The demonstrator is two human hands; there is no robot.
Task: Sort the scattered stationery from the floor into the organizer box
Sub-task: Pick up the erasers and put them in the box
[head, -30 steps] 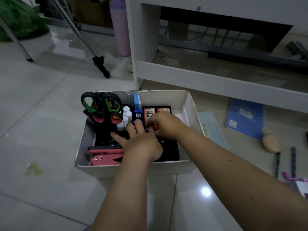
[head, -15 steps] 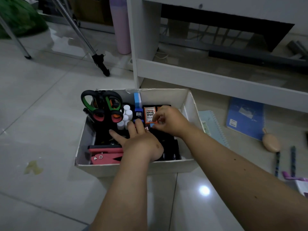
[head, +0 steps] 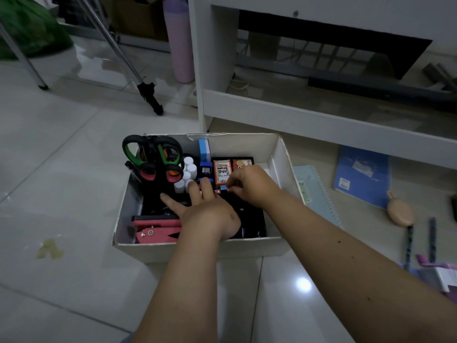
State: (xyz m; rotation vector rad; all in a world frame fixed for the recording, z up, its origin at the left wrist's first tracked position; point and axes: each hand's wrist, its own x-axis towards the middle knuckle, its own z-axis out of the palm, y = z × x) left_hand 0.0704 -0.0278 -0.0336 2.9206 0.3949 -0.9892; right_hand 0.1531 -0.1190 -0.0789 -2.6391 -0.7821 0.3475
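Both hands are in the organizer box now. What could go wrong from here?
1. The right hand pinches something small by the blue piece; it may slip into a dark compartment and be hard to spot.
2. The left hand, fingers spread, lies near the white bottles; a nudge might topple them.
3. The scissors stand high at the box corner and could snag a withdrawing hand.

A second ago the right hand [head: 249, 186] covered the orange ink boxes [head: 222, 171] near the frame's centre, fingers curled down over them. It has since drawn back toward the right and now pinches small blue and red pieces [head: 221, 188] below the boxes, whose labels show again.
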